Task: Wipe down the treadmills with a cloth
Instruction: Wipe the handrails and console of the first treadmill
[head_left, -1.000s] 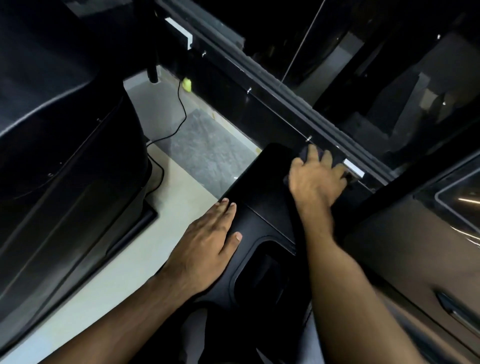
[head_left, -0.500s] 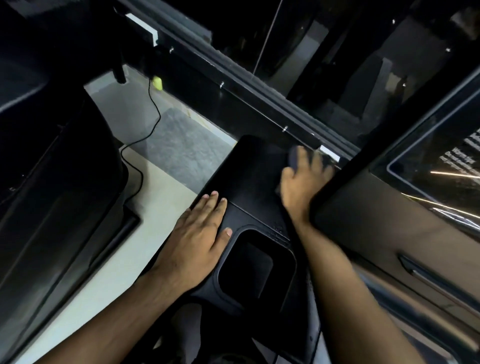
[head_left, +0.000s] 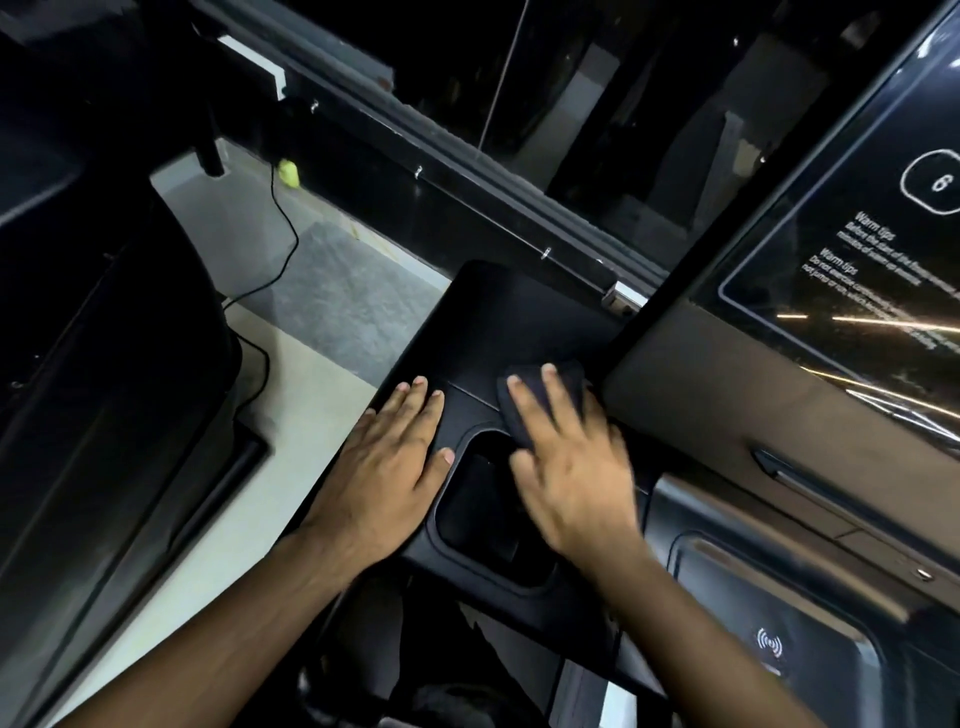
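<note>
The black treadmill console tray (head_left: 498, 322) fills the middle of the head view, with a cup recess (head_left: 483, 514) in its near part. My right hand (head_left: 571, 467) presses a dark cloth (head_left: 566, 382) flat on the tray, beside the recess's far right corner; only the cloth's far edge shows past my fingers. My left hand (head_left: 395, 467) lies flat with spread fingers on the tray's left side, holding nothing. The treadmill's screen (head_left: 852, 249) with white text rises at the right.
A second black treadmill (head_left: 104, 395) stands at the left across a strip of pale floor (head_left: 244, 519). A black cable (head_left: 283, 228) runs over the floor and a grey mat (head_left: 337, 301). A dark window frame (head_left: 467, 171) crosses behind the tray.
My right hand has drawn the cloth back from the tray's far right corner toward me, up to the recess. My left hand has stayed in place. The view has swung right.
</note>
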